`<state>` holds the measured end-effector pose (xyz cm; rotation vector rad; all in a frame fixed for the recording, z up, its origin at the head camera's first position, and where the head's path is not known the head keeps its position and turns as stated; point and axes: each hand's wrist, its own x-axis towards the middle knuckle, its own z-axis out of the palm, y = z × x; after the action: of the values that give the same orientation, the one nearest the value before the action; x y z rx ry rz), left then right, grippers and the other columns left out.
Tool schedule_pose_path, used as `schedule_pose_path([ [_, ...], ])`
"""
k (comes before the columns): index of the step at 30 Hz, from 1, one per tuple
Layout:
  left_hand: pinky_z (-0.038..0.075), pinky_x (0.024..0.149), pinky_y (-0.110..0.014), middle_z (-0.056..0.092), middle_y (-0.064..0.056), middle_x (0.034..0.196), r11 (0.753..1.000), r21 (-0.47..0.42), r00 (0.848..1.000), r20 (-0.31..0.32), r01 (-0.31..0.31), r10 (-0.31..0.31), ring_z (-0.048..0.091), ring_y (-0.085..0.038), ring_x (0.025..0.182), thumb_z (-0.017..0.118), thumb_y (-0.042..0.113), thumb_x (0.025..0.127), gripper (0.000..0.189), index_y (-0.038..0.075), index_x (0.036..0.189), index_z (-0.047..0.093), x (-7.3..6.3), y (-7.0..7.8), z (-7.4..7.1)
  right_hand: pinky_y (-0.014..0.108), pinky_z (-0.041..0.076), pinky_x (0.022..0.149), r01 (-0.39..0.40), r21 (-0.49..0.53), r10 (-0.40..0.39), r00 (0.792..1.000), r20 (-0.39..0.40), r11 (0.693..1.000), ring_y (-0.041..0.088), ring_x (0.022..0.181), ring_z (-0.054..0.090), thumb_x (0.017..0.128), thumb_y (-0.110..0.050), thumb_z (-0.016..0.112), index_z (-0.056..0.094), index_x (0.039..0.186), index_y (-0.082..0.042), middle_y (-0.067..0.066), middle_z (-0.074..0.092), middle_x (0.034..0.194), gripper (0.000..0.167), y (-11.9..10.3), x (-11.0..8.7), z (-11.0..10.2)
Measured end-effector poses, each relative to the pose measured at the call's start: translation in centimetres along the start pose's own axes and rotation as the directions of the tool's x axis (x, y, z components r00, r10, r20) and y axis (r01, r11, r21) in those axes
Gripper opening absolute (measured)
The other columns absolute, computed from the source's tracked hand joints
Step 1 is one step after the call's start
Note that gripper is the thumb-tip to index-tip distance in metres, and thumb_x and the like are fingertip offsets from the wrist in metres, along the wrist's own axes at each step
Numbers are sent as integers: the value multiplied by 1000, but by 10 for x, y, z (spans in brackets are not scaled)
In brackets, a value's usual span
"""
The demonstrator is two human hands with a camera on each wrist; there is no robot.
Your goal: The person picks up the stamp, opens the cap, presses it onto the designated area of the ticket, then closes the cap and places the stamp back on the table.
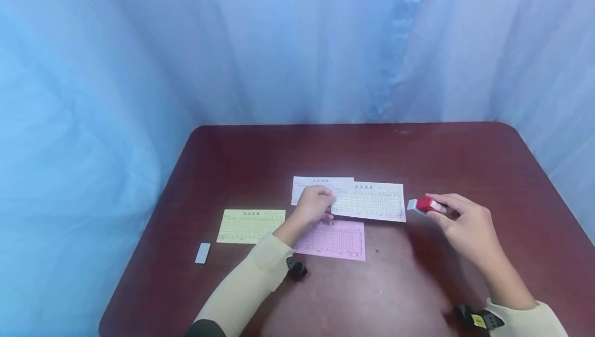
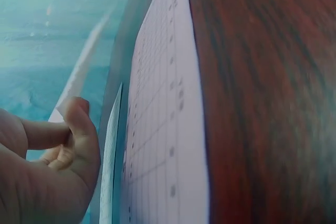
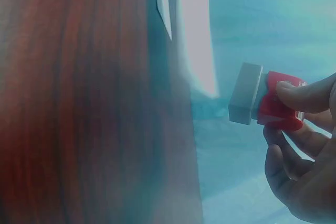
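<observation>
My left hand [image 1: 314, 204] pinches a white printed form slip [image 1: 369, 202] by its left edge, raised above the table. The slip bears a red mark at its lower right corner. Another white slip [image 1: 307, 185] lies behind it, partly covered. Below them is a pink form slip [image 1: 332, 241] with a red stamped box at its lower right; my left arm hides its left part. To the right of the raised slip, my right hand [image 1: 469, 223] grips a red stamp [image 3: 281, 100] with a pale grey base, held in the air with its base toward the slip.
A yellow form slip [image 1: 248, 223] lies on the dark red table [image 1: 395, 285], left of the pink one. Farther left is a small pale rectangular piece [image 1: 202, 253]. Blue curtains [image 1: 297, 43] hang behind the table and at its sides.
</observation>
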<state>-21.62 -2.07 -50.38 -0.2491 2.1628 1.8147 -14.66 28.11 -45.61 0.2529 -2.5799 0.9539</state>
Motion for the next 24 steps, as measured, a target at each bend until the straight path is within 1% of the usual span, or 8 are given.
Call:
schedule_pose_path([
  [3,60,63,-28,62,-10,91,999,-28,1000,-16,-16,15,61,-18,72,64,3,94,13,-1,105,70,1,-2,-4,4,41,65,12,-1,-12,1000,-4,1000,-7,73,50,74,5,85,76,112,-4,13,73,98,39,3,-1,1],
  [6,61,63,-29,63,-10,90,999,-29,999,-23,-26,25,62,-18,72,65,3,94,11,0,103,70,2,-1,-7,4,41,64,18,4,-18,1000,-16,1000,-7,72,50,74,6,85,76,112,-3,14,73,98,40,4,0,1],
  [9,61,63,-29,64,-10,91,999,-16,999,-28,-36,36,62,-18,72,64,4,95,15,-2,107,70,3,2,-12,5,41,63,24,4,-23,1000,-15,1000,-6,72,49,74,6,85,76,112,-3,13,73,98,40,4,2,2],
  [12,60,63,-29,65,-11,92,999,-2,998,-53,-46,46,63,-18,73,64,6,96,19,-3,111,69,5,3,-19,6,40,63,32,12,-32,999,-15,999,-6,72,50,75,5,85,76,112,-4,12,73,97,39,5,5,4],
  [15,60,63,-29,65,-12,93,999,-12,996,-73,-52,51,62,-18,73,64,5,96,20,-5,113,68,6,3,-26,6,41,63,27,11,-27,1000,-10,1000,-5,72,50,76,3,84,76,112,-5,12,73,97,38,6,5,4],
  [20,61,64,-29,64,-12,95,999,-16,996,-71,-48,46,62,-19,75,63,5,96,23,-5,116,67,7,2,-34,7,41,62,14,1,-14,1000,10,1000,-4,72,50,77,1,84,76,112,-6,12,73,97,37,9,5,6],
  [24,61,64,-29,64,-12,92,999,-1,996,-76,-45,44,62,-19,72,63,6,96,24,-5,117,67,6,2,-40,8,41,63,16,6,-16,1000,12,1000,-5,72,50,77,1,84,76,111,-6,11,73,97,36,9,6,8],
])
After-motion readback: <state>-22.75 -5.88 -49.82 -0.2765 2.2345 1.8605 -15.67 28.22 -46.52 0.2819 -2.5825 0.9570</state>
